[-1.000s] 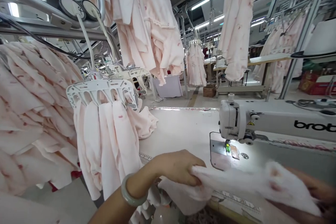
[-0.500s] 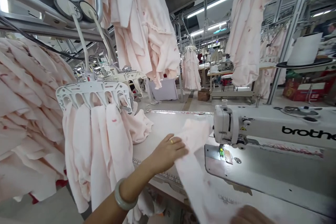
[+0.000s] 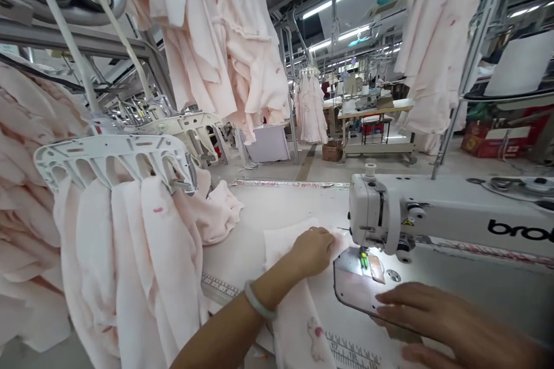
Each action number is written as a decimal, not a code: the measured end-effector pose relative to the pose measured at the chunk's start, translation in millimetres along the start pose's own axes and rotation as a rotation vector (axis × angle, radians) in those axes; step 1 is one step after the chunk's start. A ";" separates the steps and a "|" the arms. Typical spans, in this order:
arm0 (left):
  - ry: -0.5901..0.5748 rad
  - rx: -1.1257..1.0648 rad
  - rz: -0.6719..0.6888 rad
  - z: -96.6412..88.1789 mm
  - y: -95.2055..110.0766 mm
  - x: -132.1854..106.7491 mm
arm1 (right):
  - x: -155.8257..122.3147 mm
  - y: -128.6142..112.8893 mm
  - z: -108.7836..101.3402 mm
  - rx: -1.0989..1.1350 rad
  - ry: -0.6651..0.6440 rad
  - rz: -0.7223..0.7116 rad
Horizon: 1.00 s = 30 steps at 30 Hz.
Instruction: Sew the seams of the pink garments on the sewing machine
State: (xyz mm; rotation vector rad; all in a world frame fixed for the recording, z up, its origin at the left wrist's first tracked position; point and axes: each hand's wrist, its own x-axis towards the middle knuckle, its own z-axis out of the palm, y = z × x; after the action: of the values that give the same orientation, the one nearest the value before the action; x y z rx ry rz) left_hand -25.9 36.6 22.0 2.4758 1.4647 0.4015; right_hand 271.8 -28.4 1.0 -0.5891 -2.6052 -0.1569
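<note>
My left hand [image 3: 312, 251], with a bracelet on its wrist, is closed on a pale pink fabric piece [image 3: 295, 326]. The piece lies over the table edge just left of the needle area, and a printed animal figure shows near its lower end. To the right, my right hand [image 3: 437, 320] is open above the front of the sewing machine bed, its fingers stretched out and holding nothing. Between the hands is the sewing machine's lit presser foot [image 3: 364, 259], with no fabric under it. The sewing machine head [image 3: 389, 207] stands beyond my right hand.
At left, a white multi-slot hanger [image 3: 116, 153] carries several pink garment pieces [image 3: 162, 248], one of them resting on the table [image 3: 277, 202]. More pink garments [image 3: 242, 40] hang above. A thread cone [image 3: 519, 63] stands at far right. A ruler scale [image 3: 220, 283] runs along the table.
My left hand has moved right and slightly down with the fabric, laying it flatter near the presser foot. My right hand has come up into view. The camera view has shifted right.
</note>
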 end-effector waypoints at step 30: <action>-0.021 -0.012 0.536 24.4 11.1 -54.3 | 17.0 -1.5 19.8 0.215 -0.034 -0.077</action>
State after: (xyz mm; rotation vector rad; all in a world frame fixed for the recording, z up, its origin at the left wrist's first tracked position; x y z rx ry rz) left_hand -33.3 -18.0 -3.2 2.8266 0.7633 0.4700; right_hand 249.4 -19.2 -8.8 -0.4187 -2.6334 0.1084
